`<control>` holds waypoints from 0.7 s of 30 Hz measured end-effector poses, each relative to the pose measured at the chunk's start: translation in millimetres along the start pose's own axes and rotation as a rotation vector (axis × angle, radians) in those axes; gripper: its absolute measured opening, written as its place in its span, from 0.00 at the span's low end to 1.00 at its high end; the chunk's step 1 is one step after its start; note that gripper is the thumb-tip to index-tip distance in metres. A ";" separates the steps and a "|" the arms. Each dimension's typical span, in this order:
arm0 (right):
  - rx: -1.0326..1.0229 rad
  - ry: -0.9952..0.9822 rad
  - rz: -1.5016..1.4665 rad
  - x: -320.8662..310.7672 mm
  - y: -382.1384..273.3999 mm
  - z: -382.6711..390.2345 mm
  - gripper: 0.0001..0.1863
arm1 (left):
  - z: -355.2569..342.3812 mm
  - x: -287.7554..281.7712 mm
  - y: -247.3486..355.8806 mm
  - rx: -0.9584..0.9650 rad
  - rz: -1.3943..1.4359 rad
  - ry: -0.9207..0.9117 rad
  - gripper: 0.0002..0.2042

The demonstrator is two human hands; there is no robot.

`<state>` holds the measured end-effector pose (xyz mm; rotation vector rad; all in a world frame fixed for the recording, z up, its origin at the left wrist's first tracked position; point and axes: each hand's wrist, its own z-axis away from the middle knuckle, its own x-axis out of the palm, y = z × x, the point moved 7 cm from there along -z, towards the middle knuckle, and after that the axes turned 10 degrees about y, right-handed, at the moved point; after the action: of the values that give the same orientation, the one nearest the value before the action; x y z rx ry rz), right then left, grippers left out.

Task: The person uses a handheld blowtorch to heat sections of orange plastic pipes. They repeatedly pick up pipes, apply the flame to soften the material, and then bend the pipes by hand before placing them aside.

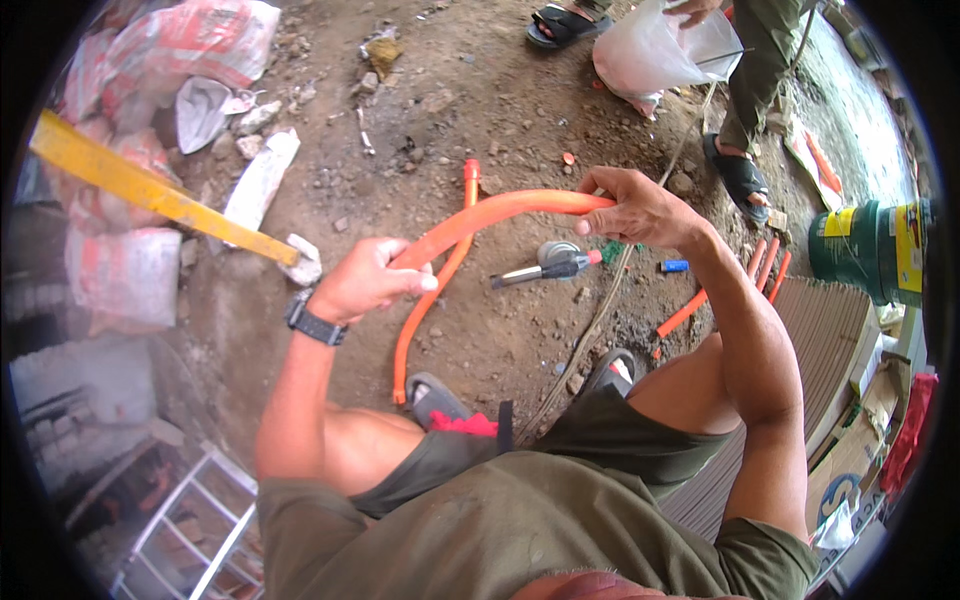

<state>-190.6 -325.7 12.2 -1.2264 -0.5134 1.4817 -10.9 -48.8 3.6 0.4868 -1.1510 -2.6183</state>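
An orange plastic conduit pipe (505, 207) arches between my two hands above the dirt floor. My left hand (365, 278), below a dark wristwatch (314, 320), is closed round its left end. At the other end, my right hand (640, 208) grips the pipe between thumb and fingers. Beneath it on the ground lies a second bent orange pipe (410, 335) with a wider socket at its far end. A torch-like tool (545, 268) with a dark body and red tip lies beside a clear round container (556, 250), to the right of that pipe.
Short orange pipe pieces (684, 312) and a blue cylinder (675, 266) lie at the right, near stacked boards (815, 330) and green buckets (845, 240). Another person's hand (693, 10) is at a white sack (660, 50). A yellow bar (165, 195) and sacks (125, 275) are left.
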 end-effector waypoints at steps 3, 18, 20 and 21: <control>0.006 -0.015 -0.027 2.0 0.6 -0.7 0.36 | -0.9 -2.0 -4.1 -0.003 0.028 -0.002 0.14; -0.025 -0.065 -0.140 10.3 1.6 1.2 0.35 | 8.0 -1.8 -4.3 -0.029 0.078 -0.079 0.14; 0.004 -0.098 -0.141 12.2 3.2 2.3 0.34 | 11.7 2.1 -10.7 -0.072 0.114 -0.118 0.14; -0.005 -0.105 -0.117 11.8 2.1 2.0 0.34 | 14.5 5.7 -16.8 -0.102 0.149 -0.128 0.14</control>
<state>-191.8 -315.1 6.4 -1.1076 -0.6490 1.4511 -23.3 -30.0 -0.9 0.2071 -1.0397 -2.5934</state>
